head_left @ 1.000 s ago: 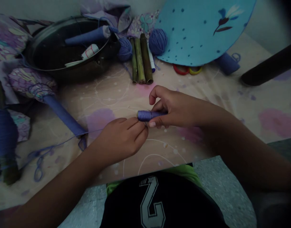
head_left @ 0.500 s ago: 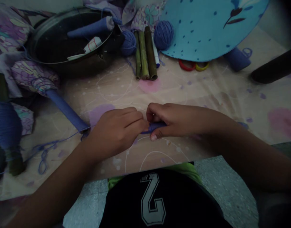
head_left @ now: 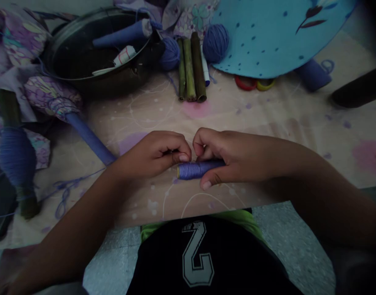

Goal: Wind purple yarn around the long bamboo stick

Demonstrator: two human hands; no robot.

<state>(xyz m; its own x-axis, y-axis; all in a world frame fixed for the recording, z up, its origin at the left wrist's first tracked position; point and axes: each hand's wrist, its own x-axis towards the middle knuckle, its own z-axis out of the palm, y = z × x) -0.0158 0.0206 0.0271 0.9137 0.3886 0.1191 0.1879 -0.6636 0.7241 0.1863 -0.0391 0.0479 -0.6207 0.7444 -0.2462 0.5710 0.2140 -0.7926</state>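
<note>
My right hand is shut around a spool of blue-violet thread, which lies level just above the patterned cloth, its left end showing. My left hand is curled shut right next to that end, and its thumb tip nearly meets the right hand's fingers. Whether a fine thread lies between its fingers is hidden.
Beyond my hands lie a dark metal pan holding a blue roll, green bamboo pieces, blue yarn balls, and a large blue disc. A thread-wound stick stands at the left.
The spool now shows more fully, lower and nearer me. My left hand has drawn back from its end and risen slightly. The table items sit slightly further right in view.
</note>
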